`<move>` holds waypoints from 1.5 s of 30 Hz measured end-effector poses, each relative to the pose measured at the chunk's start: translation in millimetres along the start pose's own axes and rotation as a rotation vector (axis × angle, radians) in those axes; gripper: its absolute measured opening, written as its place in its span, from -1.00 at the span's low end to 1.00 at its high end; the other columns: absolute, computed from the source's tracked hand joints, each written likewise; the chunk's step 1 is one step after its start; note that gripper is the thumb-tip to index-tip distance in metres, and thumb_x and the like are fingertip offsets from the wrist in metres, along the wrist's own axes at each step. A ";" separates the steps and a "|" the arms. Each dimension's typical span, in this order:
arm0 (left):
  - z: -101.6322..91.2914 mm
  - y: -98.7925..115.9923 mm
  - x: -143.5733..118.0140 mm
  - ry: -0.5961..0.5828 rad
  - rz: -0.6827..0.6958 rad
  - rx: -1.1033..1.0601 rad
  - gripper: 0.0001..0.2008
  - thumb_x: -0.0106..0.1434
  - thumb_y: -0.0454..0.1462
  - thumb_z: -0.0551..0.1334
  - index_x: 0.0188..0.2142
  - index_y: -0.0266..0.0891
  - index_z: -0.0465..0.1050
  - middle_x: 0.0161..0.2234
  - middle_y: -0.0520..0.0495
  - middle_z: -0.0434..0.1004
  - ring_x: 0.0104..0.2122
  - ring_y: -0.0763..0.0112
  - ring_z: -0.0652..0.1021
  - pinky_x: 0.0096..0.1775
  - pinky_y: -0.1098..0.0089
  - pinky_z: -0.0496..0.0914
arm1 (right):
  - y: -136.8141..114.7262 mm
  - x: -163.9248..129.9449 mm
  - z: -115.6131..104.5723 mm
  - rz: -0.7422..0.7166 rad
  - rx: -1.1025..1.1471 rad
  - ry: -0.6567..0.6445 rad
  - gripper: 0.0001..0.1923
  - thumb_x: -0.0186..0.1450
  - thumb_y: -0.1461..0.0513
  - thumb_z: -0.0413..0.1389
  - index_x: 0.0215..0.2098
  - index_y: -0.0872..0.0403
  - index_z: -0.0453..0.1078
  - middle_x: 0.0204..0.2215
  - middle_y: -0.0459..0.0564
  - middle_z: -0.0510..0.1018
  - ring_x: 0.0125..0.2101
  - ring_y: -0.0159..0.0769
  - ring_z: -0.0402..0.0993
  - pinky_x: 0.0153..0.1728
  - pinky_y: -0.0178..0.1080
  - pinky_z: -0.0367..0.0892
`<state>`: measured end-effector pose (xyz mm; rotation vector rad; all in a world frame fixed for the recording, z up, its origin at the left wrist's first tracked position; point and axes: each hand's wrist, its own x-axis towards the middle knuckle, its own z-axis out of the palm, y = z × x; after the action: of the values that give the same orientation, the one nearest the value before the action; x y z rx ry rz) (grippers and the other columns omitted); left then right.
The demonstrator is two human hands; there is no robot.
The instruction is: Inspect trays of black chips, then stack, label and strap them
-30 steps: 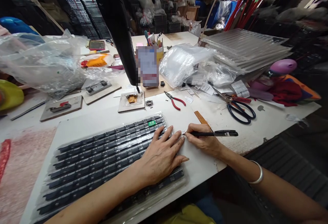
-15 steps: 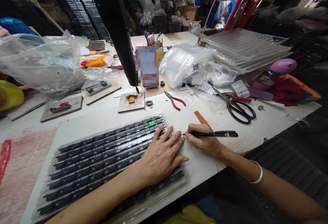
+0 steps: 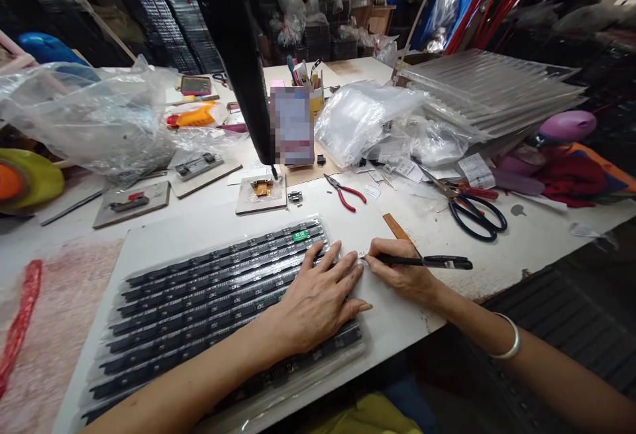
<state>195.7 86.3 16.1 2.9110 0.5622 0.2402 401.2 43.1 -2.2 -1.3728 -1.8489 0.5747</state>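
Our left hand (image 3: 318, 298) lies flat, fingers spread and holding nothing, on the right end of the clear plastic tray of long black strips (image 3: 213, 308), which sits on a white board on the worktop (image 3: 521, 248). Just beside it, our right hand (image 3: 402, 271) pinches a slim black pen (image 3: 422, 261), its tip on the white board near the left fingertips. Beyond the pen lie a brown wooden ruler (image 3: 396, 226), red-handled pliers (image 3: 345, 192) and black-handled scissors (image 3: 472, 209).
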 end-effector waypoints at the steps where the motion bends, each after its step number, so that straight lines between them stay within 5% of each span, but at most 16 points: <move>1: 0.1 0.0 -0.2 0.002 -0.001 0.001 -0.47 0.38 0.03 -0.11 0.17 -0.19 0.22 0.20 -0.07 0.28 0.22 0.05 0.20 0.18 0.02 -0.05 | -0.1 0.1 0.1 -0.001 -0.007 0.006 -0.77 0.26 0.33 -0.01 -0.55 0.06 0.11 -0.62 -0.20 0.17 -0.58 -0.47 0.09 -0.52 -0.33 0.05; 45: 0.9 -0.5 -1.7 0.010 -0.003 0.020 -0.50 0.36 0.02 -0.05 0.16 -0.16 0.25 0.18 -0.09 0.31 0.21 0.09 0.21 0.19 0.02 -0.02 | -3.7 1.7 -1.9 0.075 0.024 0.093 -0.78 0.21 0.31 0.00 -0.57 0.05 0.10 -0.65 -0.19 0.22 -0.60 -0.45 0.11 -0.54 -0.32 0.06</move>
<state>194.1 86.0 14.9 2.9294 0.5741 0.2499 400.1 43.4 2.2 -1.4333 -1.7179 0.5599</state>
